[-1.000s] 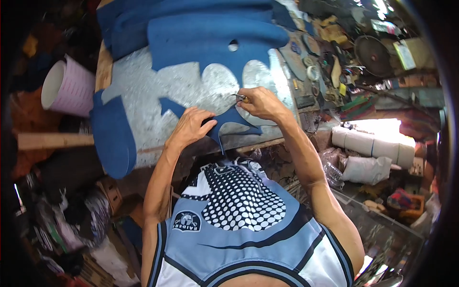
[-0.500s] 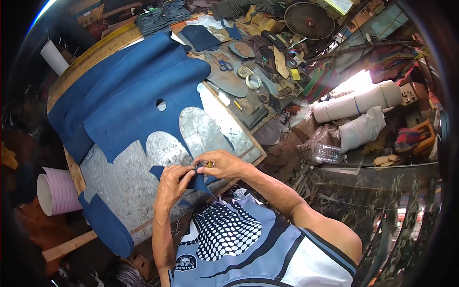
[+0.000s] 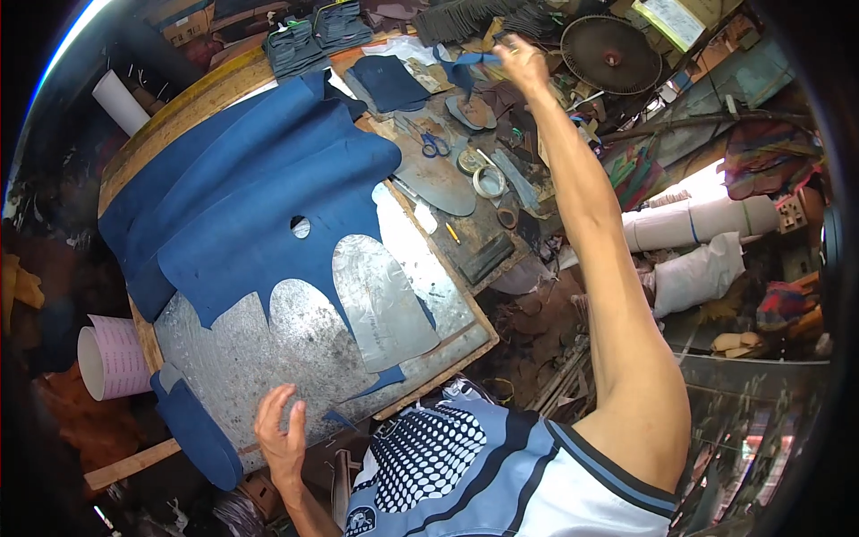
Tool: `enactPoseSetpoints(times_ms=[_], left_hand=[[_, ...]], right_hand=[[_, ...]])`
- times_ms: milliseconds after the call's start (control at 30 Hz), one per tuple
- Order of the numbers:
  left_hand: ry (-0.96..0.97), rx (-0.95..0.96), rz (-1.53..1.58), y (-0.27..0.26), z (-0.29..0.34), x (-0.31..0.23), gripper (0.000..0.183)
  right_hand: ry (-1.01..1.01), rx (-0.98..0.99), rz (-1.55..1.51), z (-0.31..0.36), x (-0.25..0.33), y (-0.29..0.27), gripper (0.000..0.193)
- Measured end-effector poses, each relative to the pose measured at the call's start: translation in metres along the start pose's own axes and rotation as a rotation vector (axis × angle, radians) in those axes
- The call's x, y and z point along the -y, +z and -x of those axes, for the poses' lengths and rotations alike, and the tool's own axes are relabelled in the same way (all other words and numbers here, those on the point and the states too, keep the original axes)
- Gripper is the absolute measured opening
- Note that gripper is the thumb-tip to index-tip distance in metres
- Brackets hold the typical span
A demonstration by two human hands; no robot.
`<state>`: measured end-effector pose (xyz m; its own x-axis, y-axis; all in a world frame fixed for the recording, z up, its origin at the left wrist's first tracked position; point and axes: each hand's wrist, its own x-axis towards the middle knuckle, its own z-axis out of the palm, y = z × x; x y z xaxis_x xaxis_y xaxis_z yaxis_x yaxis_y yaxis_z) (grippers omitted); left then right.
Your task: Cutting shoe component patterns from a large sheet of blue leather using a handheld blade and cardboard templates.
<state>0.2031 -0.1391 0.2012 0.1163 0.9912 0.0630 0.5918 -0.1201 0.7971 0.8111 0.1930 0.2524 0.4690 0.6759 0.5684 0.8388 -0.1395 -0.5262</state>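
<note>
Works in cramped, cluttered surroundings at a metal-topped table [image 3: 224,340], with a round fan [image 3: 611,55] beyond. Cannot see inside the stuffed white sack [image 3: 701,276]. Has the left hand [image 3: 282,434] loose and empty, well apart from the draped blue sheet [image 3: 259,188]. Stretches the right hand [image 3: 523,70] beside a blue scrap [image 3: 461,75]; cannot tell whether grasping or released.

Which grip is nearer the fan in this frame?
Right. The right grip is just left of the fan in the picture; the left grip is far from it, at the metal sheet's near edge.
</note>
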Motion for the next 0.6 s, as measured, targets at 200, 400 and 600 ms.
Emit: enactPoseSetpoints(times_ms=[200, 400, 600], left_hand=[[0.272, 0.321, 0.379, 0.019, 0.006, -0.063, 0.015], [0.778, 0.831, 1.418, 0.023, -0.020, -0.179, 0.019], [0.712, 0.935, 2.242, 0.030, 0.021, -0.204, 0.035]], right_hand=[[0.108, 0.168, -0.688, 0.151, 0.049, 0.011, 0.022], [0.616, 0.749, -0.905, 0.404, 0.137, -0.018, 0.034], [0.670, 0.976, -0.824, 0.483, 0.176, -0.063, 0.031]])
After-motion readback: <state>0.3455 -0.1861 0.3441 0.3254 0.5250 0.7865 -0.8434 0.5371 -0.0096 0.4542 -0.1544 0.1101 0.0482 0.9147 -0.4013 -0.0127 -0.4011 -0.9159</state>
